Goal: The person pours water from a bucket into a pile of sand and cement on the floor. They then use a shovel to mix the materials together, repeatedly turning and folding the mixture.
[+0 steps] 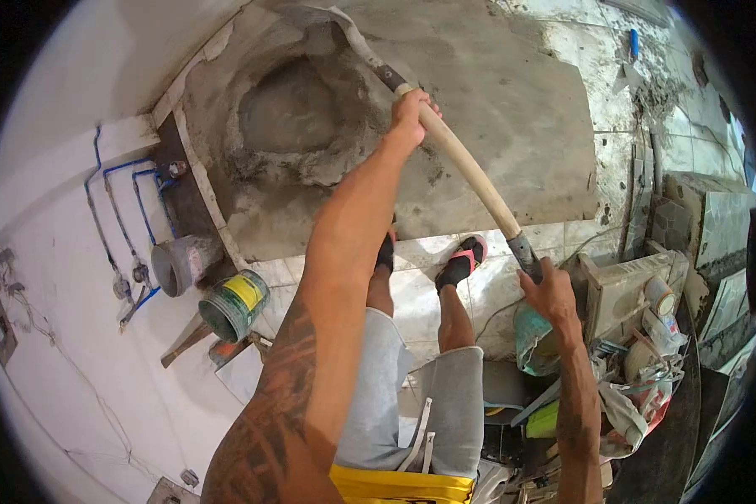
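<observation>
A shovel with a pale wooden shaft (470,168) slants across the view from upper left to lower right. My left hand (413,115) is wrapped round the shaft close to the metal socket. At the other end, my right hand (551,294) grips the dark handle. The shovel's blade (307,13) is at the top edge, partly out of view, above a heap of wet grey mortar. In that mortar lies a round hollow (290,105) with watery mix in it. The mortar rests on a flat grey board (512,126).
Two buckets, one grey (172,267) and one green with a yellow label (233,306), stand at the left by blue pipes (147,197). At the right are a trowel (628,76), stacked tiles (714,202) and cluttered bags (638,403). Sandalled feet (460,262) stand on white tiles.
</observation>
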### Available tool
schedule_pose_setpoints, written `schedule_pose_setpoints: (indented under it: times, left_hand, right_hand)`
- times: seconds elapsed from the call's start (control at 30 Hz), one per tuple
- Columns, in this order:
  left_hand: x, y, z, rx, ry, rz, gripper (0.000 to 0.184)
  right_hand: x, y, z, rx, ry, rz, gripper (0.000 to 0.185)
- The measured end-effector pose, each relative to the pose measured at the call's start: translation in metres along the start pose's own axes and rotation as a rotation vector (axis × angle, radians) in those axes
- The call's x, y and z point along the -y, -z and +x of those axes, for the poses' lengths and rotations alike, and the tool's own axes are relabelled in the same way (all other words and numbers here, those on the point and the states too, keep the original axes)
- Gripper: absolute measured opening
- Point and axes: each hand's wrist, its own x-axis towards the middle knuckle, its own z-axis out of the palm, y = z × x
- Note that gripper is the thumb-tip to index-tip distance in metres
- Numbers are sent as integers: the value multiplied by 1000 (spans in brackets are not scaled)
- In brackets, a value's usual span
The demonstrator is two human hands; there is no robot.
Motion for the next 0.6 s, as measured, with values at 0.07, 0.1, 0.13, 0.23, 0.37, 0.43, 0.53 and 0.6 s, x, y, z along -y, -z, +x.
schedule_pose_setpoints:
  times: [0.07,0.1,0.13,0.23,0.37,0.43,0.53,0.6]
  left_hand:
    - [-4,3,-6,-2,12,-35,18]
    - [-6,3,-11,-9,16,-54,17]
    - [-9,4,-16,-15,20,-73,17]
    - [-15,10,-22,-8,36,-157,16]
    - [-35,13,-39,56,59,-267,18]
    - [-46,12,-45,73,42,-296,19]
    - [-62,8,-44,112,35,-221,18]
    - [-68,5,-36,128,45,-128,18]
  right_hand:
    - [0,-1,-4,-32,11,-41,38]
    - [0,-3,-5,-62,17,-87,38]
    - [0,-5,-7,-92,23,-134,38]
    - [-1,-12,-13,-186,69,-187,37]
    - [9,-25,-17,-308,52,-292,38]
    - [21,-25,-18,-285,2,-202,36]
    - [34,-27,-15,-286,8,-142,38]
    - [45,-32,-15,-247,-21,-140,40]
